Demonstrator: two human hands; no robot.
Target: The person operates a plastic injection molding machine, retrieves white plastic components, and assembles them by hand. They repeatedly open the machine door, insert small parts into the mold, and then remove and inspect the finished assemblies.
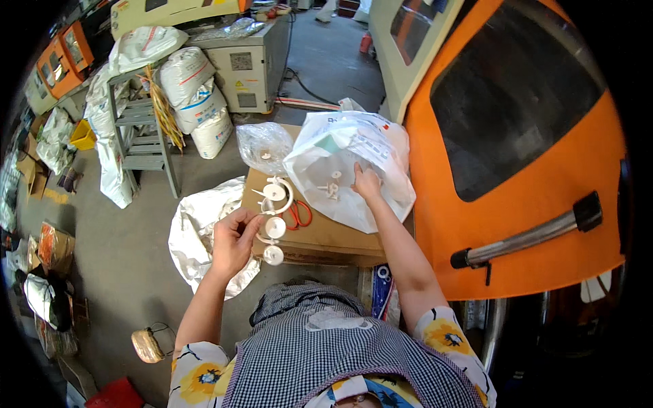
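Observation:
My left hand pinches a white moulded plastic piece, a chain of round caps with a curved arm, held above a cardboard box. Red-handled scissors lie on the box just behind the piece. My right hand reaches into the mouth of a large white plastic bag, fingers apart and nothing visible in them. Small white plastic parts rest inside the bag to the left of that hand. A clear plastic bag sits at the back left of the box.
On my right stands an orange machine door with a dark window and a metal handle. A crumpled white sack lies left of the box. Farther left are a grey step ladder and stacked full sacks.

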